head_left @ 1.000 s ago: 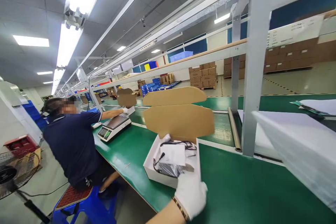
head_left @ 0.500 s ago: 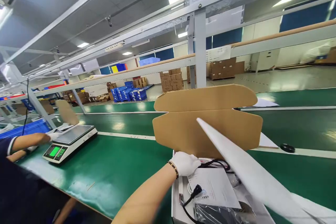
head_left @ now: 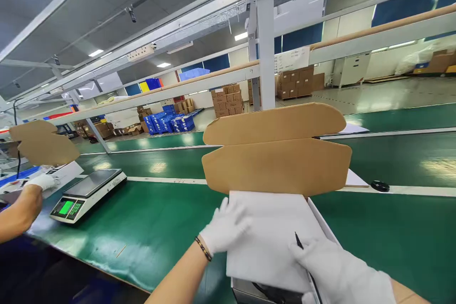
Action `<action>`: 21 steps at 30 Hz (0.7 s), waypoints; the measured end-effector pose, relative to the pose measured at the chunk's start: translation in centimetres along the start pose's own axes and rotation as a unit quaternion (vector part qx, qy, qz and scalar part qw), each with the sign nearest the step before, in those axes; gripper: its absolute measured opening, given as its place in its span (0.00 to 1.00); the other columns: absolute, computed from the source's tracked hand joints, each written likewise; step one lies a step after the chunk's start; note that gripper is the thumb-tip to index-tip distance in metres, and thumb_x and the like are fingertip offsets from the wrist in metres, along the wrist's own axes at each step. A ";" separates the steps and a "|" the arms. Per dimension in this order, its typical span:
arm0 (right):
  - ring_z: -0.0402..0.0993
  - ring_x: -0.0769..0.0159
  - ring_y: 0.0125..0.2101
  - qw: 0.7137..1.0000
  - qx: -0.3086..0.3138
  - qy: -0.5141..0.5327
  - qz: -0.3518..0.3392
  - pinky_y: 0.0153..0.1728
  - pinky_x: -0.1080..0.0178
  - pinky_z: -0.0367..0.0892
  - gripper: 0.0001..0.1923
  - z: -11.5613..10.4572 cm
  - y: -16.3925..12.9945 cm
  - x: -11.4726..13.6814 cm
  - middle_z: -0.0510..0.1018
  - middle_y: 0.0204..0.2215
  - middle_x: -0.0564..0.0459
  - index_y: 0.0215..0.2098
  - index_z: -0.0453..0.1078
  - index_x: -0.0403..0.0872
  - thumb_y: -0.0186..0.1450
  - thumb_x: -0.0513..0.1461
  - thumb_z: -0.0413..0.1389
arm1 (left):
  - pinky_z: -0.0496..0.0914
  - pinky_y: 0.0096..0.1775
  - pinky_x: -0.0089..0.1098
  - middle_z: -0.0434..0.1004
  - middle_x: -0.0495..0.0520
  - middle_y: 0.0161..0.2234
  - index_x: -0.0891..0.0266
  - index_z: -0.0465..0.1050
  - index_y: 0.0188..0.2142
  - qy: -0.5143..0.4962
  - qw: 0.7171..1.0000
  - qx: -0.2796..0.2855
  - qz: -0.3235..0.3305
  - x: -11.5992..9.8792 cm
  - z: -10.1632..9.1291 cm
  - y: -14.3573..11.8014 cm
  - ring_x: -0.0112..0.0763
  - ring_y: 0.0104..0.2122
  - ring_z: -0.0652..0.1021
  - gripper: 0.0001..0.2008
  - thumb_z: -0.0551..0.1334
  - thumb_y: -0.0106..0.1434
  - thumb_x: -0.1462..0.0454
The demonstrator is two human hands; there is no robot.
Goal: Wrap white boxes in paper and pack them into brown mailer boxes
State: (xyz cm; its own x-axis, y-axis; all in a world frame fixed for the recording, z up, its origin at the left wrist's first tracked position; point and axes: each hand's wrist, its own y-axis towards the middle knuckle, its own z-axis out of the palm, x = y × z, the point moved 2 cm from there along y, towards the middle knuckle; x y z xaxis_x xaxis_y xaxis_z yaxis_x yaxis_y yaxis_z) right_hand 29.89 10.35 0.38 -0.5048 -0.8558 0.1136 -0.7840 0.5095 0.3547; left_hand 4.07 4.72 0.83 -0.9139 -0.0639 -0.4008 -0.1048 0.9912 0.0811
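Observation:
My left hand (head_left: pixel 228 225), in a white glove, rests open with fingers spread on the left side of a white foam sheet (head_left: pixel 269 213). The sheet lies over an open carton (head_left: pixel 322 222) whose brown lid (head_left: pixel 278 166) stands up at the back. At the sheet's right side, my gloved right hand (head_left: pixel 338 266) is closed around a thin black pen (head_left: pixel 298 241), whose tip points up and away. Beneath the sheet's front edge a black cable (head_left: pixel 265 290) shows; the other contents are mostly hidden.
A scale (head_left: pixel 89 194) with a lit green display stands left on the green bench (head_left: pixel 160 228). Beyond it, a co-worker's gloved hand (head_left: pixel 44 181) is at another open carton (head_left: pixel 50 145). A black round object (head_left: pixel 380 185) lies right of the lid. A frame post (head_left: pixel 266 47) rises behind.
The foam sheet has come down from a raised slant onto the carton, covering the cables and paper. My left hand has moved from the contents onto the sheet; my right hand has come into view.

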 end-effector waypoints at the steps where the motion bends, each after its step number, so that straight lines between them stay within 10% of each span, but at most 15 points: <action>1: 0.76 0.54 0.32 1.000 0.013 0.007 -0.003 0.33 0.58 0.78 0.20 -0.2 0.2 -0.7 0.78 0.36 0.47 0.38 0.76 0.50 0.46 0.42 0.66 | 0.49 0.66 0.67 0.42 0.54 0.74 0.49 0.57 0.70 0.026 0.999 0.039 0.015 -1.1 0.9 -0.1 0.60 0.72 0.46 0.34 0.54 0.68 0.43; 6: 0.65 0.38 0.60 0.997 -0.039 0.000 0.062 0.55 0.43 0.72 0.32 0.9 0.5 -5.8 0.73 0.55 0.35 0.56 0.73 0.42 0.55 0.48 0.62 | 0.49 0.67 0.63 0.48 0.64 0.73 0.57 0.55 0.71 0.102 0.992 0.047 0.051 -4.2 2.1 1.3 0.57 0.72 0.47 0.44 0.55 0.65 0.37; 10: 0.62 0.35 0.62 0.995 -0.032 -0.026 0.093 0.56 0.39 0.70 0.39 3.2 -0.8 -6.4 0.69 0.60 0.32 0.62 0.68 0.35 0.60 0.51 0.58 | 0.49 0.69 0.55 0.62 0.60 0.68 0.57 0.60 0.69 0.098 0.990 0.047 0.094 -4.2 1.6 2.4 0.54 0.69 0.57 0.43 0.58 0.63 0.37; 15: 0.72 0.38 0.47 0.990 -0.045 0.018 0.131 0.48 0.41 0.73 0.21 2.0 0.9 -5.7 0.77 0.44 0.33 0.39 0.75 0.43 0.57 0.49 0.56 | 0.47 0.67 0.62 0.65 0.64 0.65 0.57 0.62 0.68 0.135 0.985 0.033 0.106 -4.6 2.5 3.3 0.53 0.64 0.65 0.40 0.56 0.64 0.37; 18: 0.73 0.46 0.38 0.961 -0.159 0.110 0.197 0.43 0.44 0.71 0.22 -1.4 2.6 -7.5 0.77 0.36 0.38 0.40 0.69 0.46 0.59 0.54 0.52 | 0.42 0.68 0.63 0.67 0.62 0.64 0.56 0.69 0.62 0.095 0.988 -0.094 0.077 -4.3 1.1 4.2 0.54 0.65 0.63 0.30 0.57 0.67 0.43; 21: 0.69 0.50 0.52 0.845 -0.392 0.193 0.309 0.57 0.48 0.63 0.24 -6.8 3.1 -10.9 0.68 0.58 0.35 0.53 0.60 0.47 0.65 0.52 0.54 | 0.38 0.71 0.52 0.59 0.59 0.69 0.59 0.66 0.63 -0.159 0.920 -0.358 0.002 -2.1 -3.7 5.4 0.50 0.71 0.52 0.29 0.60 0.66 0.50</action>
State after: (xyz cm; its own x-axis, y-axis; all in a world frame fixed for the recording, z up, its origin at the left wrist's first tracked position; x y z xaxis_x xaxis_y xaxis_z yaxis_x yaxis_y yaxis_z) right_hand 35.45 20.67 6.56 -0.4553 -0.4912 0.7426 0.1426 0.7831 0.6054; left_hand 3.97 9.77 5.48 -0.7658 0.0888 -0.6369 -0.4375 0.6539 0.6173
